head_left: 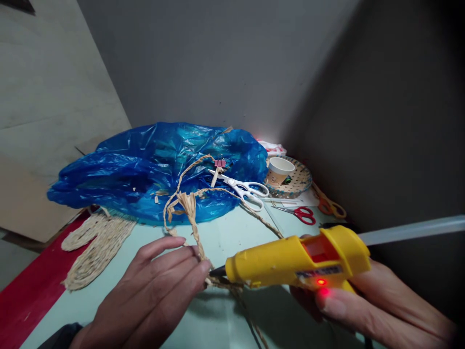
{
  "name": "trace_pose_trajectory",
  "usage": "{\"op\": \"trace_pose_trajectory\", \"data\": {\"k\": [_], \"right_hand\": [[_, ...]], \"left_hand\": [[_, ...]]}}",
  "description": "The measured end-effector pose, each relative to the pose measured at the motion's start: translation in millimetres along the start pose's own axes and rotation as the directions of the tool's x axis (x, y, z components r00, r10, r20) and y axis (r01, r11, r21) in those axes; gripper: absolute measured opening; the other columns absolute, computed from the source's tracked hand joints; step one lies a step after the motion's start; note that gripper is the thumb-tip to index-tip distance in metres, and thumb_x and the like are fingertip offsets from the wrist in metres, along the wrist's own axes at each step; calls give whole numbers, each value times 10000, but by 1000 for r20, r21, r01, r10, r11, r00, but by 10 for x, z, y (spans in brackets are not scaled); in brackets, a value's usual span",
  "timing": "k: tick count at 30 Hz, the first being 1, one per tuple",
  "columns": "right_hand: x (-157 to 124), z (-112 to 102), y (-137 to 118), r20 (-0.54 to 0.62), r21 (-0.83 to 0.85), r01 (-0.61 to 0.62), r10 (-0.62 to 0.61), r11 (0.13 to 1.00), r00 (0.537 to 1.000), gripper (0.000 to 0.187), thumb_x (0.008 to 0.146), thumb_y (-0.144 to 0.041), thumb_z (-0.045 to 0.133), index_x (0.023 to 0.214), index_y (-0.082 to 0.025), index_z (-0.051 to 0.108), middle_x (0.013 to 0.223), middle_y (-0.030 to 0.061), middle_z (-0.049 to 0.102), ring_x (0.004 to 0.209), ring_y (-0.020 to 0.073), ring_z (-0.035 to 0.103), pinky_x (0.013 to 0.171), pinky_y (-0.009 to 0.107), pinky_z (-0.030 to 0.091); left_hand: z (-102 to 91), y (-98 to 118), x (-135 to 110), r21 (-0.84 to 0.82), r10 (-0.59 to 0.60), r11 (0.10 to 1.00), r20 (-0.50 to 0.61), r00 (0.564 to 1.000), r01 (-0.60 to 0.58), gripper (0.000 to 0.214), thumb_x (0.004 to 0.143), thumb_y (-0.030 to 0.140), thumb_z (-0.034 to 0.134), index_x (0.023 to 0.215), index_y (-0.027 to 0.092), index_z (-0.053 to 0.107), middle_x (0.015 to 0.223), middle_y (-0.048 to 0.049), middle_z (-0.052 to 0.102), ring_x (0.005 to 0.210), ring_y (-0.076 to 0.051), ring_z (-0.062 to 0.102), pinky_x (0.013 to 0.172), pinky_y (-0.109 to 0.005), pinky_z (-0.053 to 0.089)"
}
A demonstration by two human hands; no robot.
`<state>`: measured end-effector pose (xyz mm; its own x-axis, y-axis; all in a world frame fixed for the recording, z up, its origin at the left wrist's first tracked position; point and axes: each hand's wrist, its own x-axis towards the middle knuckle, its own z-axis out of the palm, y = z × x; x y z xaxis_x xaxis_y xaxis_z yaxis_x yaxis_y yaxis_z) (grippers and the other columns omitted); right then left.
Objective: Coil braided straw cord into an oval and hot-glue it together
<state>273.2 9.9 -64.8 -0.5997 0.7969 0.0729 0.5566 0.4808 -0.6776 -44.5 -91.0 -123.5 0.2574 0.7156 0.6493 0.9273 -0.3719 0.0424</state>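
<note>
My right hand (363, 305) grips a yellow hot glue gun (298, 259) with a red light lit and a clear glue stick (410, 229) jutting from its back. Its dark nozzle points left at a braided straw cord (192, 213). My left hand (156, 291) lies on the pale green table (225, 232), fingertips pressed on the cord right at the nozzle. The cord loops back over a blue plastic bag (145, 169).
White-handled scissors (243, 189) lie on the bag's edge beside a small clip (220, 163). A paper cup (279, 170) sits on a woven tray (301, 182). Red scissors (301, 214) and orange scissors (330, 206) lie at the right. A coiled straw piece (94, 247) rests left.
</note>
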Motion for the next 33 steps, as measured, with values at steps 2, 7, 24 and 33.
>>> {"op": "trace_pose_trajectory", "data": {"k": [2,7,24,33], "right_hand": [[9,-6,-3,-12,-10,10,-10,1000,1000,245,771,-658,632,818,-449,752,642,-32,739,521,264,667,409,301,607],[-13,-2,30,-7,-12,20,-21,1000,1000,252,779,-661,621,823,-451,755,636,-26,742,505,269,663,384,306,595],[-31,-48,57,-40,-11,72,-73,997,997,184,791,-604,661,903,-488,748,684,-41,751,550,268,685,393,281,601],[25,-91,-35,-116,-19,121,-122,993,986,175,788,-618,676,917,-519,741,675,-76,757,533,240,688,369,230,581]], "left_hand": [[-18,-31,1,-52,76,996,-39,996,-78,470,930,115,410,1294,356,581,1077,56,795,1054,-201,699,1120,-390,389],[-135,-191,78,-62,318,947,52,947,-315,567,951,157,419,1501,289,390,1134,33,787,1060,-163,692,1153,-317,333],[-158,-380,113,91,446,879,186,875,-468,497,903,121,500,1375,266,560,1132,34,799,1045,-180,717,1220,-362,251],[-111,-295,117,23,408,912,45,912,-409,501,922,145,484,1423,152,486,1083,-39,800,1053,-198,704,1213,-382,269]]}}
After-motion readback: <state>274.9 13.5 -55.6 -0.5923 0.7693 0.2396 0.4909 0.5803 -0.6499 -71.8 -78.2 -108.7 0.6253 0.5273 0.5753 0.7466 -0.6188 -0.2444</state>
